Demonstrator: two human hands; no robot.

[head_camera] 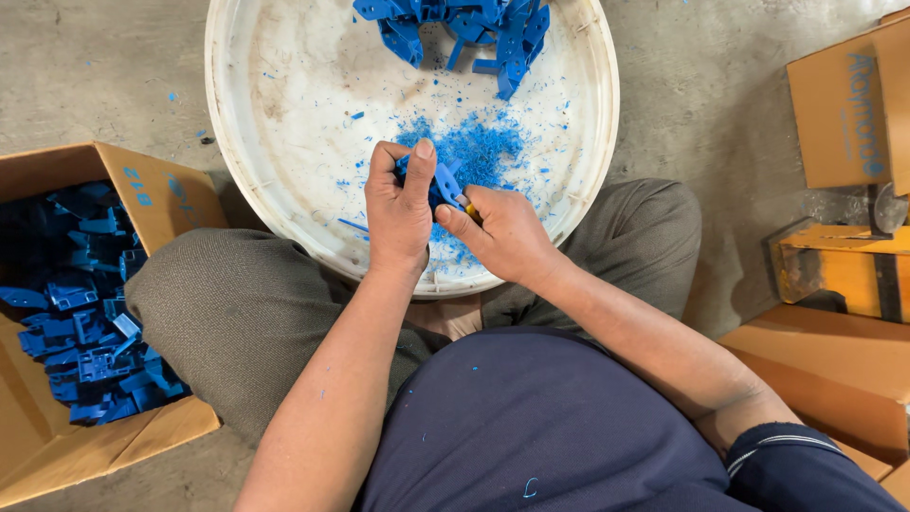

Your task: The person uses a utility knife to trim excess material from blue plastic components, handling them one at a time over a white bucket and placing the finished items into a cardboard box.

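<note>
Head view: left hand (398,213) clamped around a blue plastic part (444,185), thumb up on top. Right hand (502,232) closed on a small yellow-handled tool (468,206), tip against the part; most of the tool is hidden by the fingers. Both sit over the near side of a white round basin (284,123). Blue shavings (479,152) piled just beyond the hands, more blue parts (464,28) at the far rim. Cardboard box of blue parts (85,313) beside the left knee. Cardboard boxes (844,104) stacked on the right.
</note>
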